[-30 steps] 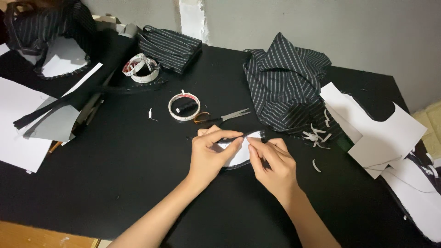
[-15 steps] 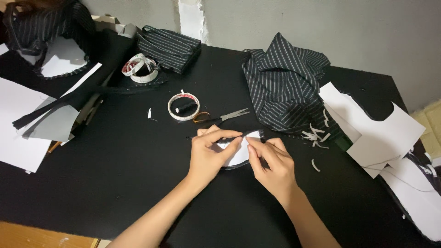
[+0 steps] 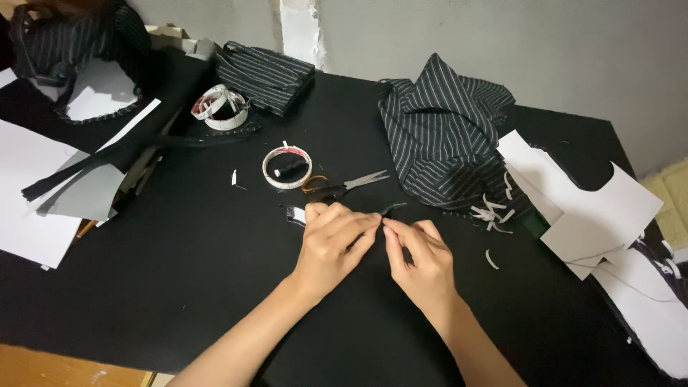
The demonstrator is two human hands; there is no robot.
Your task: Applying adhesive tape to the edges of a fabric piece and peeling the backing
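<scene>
While both sets of fingertips pinch shut on a small black fabric piece [image 3: 378, 217], left hand [image 3: 331, 244] and right hand [image 3: 423, 259] meet over it; its long axis runs left-right. Scissors [image 3: 351, 183] lie just beyond, nearer the left hand.

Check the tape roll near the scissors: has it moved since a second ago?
No. The tape roll lies just left of the scissors, as before, apart from both hands.
</scene>
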